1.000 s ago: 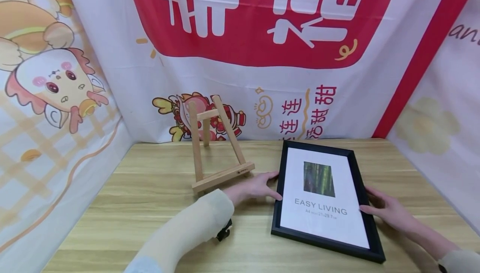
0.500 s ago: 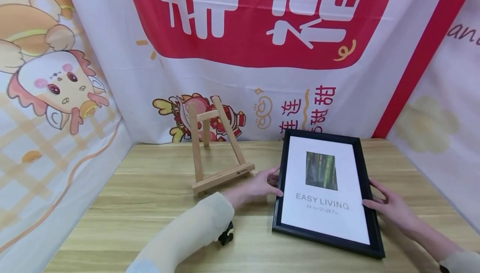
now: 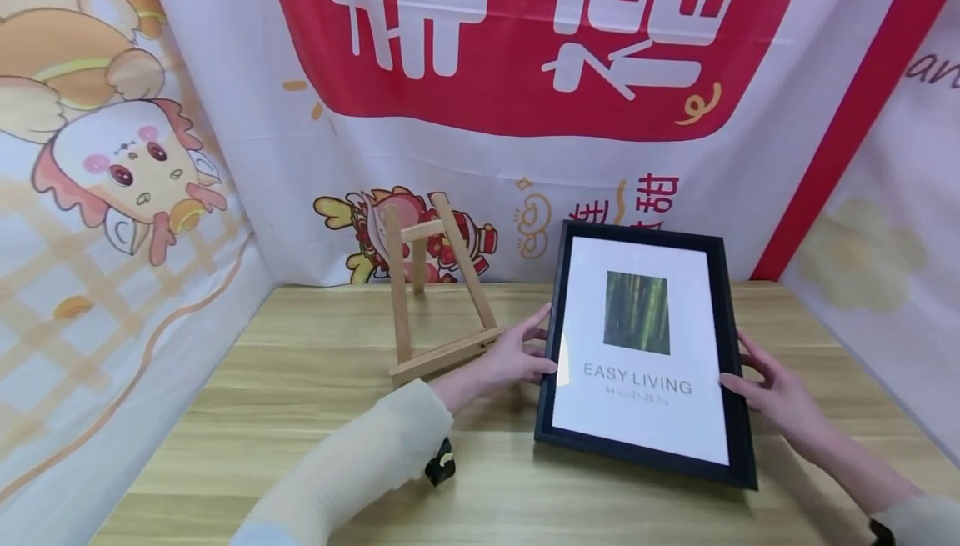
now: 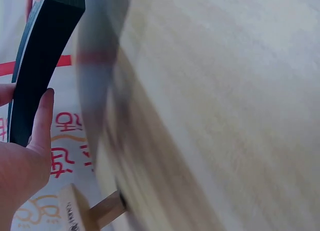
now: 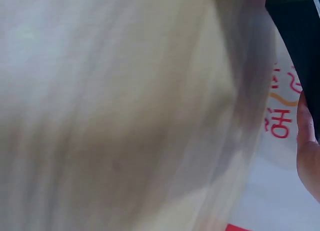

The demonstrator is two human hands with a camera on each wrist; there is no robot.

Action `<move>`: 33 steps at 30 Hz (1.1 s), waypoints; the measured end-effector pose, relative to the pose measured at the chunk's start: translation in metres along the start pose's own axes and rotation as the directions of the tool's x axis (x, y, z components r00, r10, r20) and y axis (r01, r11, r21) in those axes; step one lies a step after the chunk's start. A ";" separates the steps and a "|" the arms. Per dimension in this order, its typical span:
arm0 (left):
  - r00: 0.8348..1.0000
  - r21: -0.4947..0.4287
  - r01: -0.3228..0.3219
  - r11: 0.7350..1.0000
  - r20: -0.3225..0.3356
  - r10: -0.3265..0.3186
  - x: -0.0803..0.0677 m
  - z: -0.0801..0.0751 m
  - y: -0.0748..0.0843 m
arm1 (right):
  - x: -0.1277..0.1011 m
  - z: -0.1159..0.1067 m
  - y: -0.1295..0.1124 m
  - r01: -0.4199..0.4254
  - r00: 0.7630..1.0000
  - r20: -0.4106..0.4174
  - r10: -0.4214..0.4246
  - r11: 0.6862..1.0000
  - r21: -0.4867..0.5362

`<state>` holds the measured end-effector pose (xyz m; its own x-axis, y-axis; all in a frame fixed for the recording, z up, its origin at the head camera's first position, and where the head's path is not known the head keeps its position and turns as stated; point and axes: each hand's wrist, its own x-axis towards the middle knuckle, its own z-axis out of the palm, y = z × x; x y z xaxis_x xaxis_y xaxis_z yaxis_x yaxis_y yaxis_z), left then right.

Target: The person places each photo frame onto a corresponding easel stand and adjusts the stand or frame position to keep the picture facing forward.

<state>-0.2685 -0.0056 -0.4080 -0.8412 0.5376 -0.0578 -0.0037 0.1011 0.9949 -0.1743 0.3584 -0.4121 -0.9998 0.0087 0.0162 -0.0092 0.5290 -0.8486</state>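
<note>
- The wooden counter (image 3: 480,496) is running out of view nearward.
- Left hand (image 3: 517,353) and right hand (image 3: 772,388) are gripping a tilted frame (image 3: 641,346) over the counter's right half, both partly hidden behind it.
- An easel (image 3: 442,358) is standing toward the far edge.
- Printed cloth (image 3: 480,154) is hanging beyond, partly covered.

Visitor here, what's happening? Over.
Left hand, right hand: gripping sides of black picture frame. Frame looks raised off table. Wooden easel left of frame, seemingly not blocking.

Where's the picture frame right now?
In the head view, the picture frame is right of centre, gripped at its sides between the left hand and the right hand, with the wooden easel to its left.
</note>
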 end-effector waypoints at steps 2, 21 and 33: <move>1.000 -0.019 -0.027 0.999 0.002 0.027 -0.004 -0.004 0.005 | 0.002 0.000 -0.006 0.042 0.999 -0.009 -0.042 0.999 0.009; 0.886 0.199 -0.428 0.882 -0.102 0.453 -0.044 -0.038 0.042 | 0.028 0.012 -0.074 0.239 0.969 -0.083 -0.232 0.966 0.095; 0.844 0.369 -0.351 0.861 -0.274 0.461 -0.099 -0.056 0.070 | 0.073 0.058 -0.112 0.315 0.949 -0.073 -0.308 0.938 0.146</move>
<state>-0.2158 -0.0986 -0.3279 -0.8598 0.2705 0.4331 0.4913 0.2072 0.8460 -0.2473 0.2502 -0.3468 -0.9445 -0.0929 0.3150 -0.3262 0.3753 -0.8676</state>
